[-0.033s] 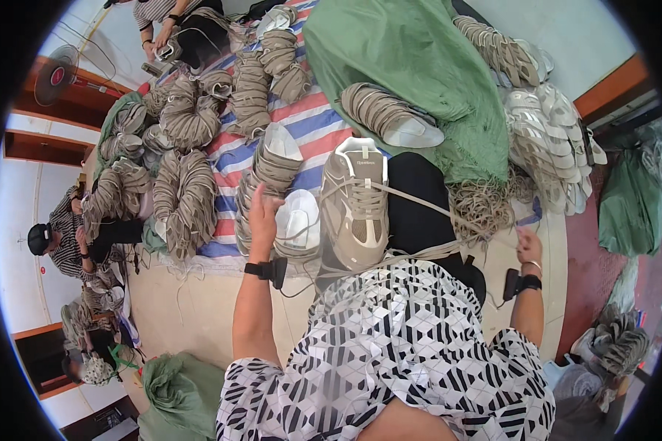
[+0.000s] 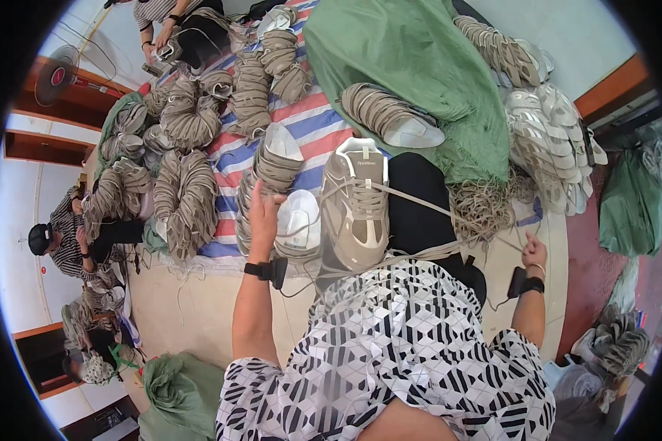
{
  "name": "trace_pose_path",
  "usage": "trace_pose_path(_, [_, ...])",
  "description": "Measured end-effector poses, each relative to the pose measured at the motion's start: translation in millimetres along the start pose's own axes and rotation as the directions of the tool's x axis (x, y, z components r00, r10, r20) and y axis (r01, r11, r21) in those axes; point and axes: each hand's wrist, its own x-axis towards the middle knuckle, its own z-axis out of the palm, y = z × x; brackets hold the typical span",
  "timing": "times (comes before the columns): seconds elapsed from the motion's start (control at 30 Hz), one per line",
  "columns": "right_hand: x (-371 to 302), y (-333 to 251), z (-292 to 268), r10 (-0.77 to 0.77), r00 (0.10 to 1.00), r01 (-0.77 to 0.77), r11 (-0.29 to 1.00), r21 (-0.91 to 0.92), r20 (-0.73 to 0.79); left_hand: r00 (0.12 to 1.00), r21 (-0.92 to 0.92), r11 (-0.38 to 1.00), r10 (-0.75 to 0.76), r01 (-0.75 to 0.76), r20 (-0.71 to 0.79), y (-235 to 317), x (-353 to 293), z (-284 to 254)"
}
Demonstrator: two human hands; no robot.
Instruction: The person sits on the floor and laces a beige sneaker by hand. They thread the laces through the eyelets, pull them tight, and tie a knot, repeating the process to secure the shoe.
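Note:
A beige and tan sneaker (image 2: 354, 206) rests toe toward me on my lap, with a flat beige shoelace (image 2: 419, 202) threaded through its upper eyelets. The lace stretches out to the right, where my right hand (image 2: 534, 256) pinches it between closed fingers. On the left of the shoe, my left hand (image 2: 262, 224) is raised with its fingers stretched. Another stretch of lace passes close to that hand; whether it touches is unclear. Beside the left hand stand nested shoe uppers (image 2: 278, 162) and a white-lined upper (image 2: 299, 220).
A tangle of beige laces (image 2: 482, 206) lies right of my knee. Stacked uppers (image 2: 187, 198) cover the striped sheet (image 2: 309, 125) on the left; a green sack (image 2: 397, 44) lies ahead. Pale uppers (image 2: 548, 147) are piled at right. Other people sit farther off, and a fan (image 2: 57, 75) stands left.
My right hand has shifted slightly outward and toward me, and a finger now points up from it. My left hand's fingers have straightened a little. The sneaker stays put.

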Motion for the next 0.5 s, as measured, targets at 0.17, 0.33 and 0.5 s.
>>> trace_pose_path(0.17, [-24,43,119,-0.211,0.932,0.335,0.813,-0.475,0.295,1.0,-0.459,0.888,-0.019,0.013,-0.008,94,11,37])
trace_pose_path(0.33, [-174,98,335,-0.158,0.667,0.651,0.599,-0.466,0.728,0.986,-0.495,0.853,-0.134,0.166,0.101,99,11,74])
trace_pose_path(0.5, [-214,134,378,-0.036,0.441,0.841,0.366,-0.399,0.897,0.973,-0.545,0.816,-0.09,0.194,0.212,107,-12,64])
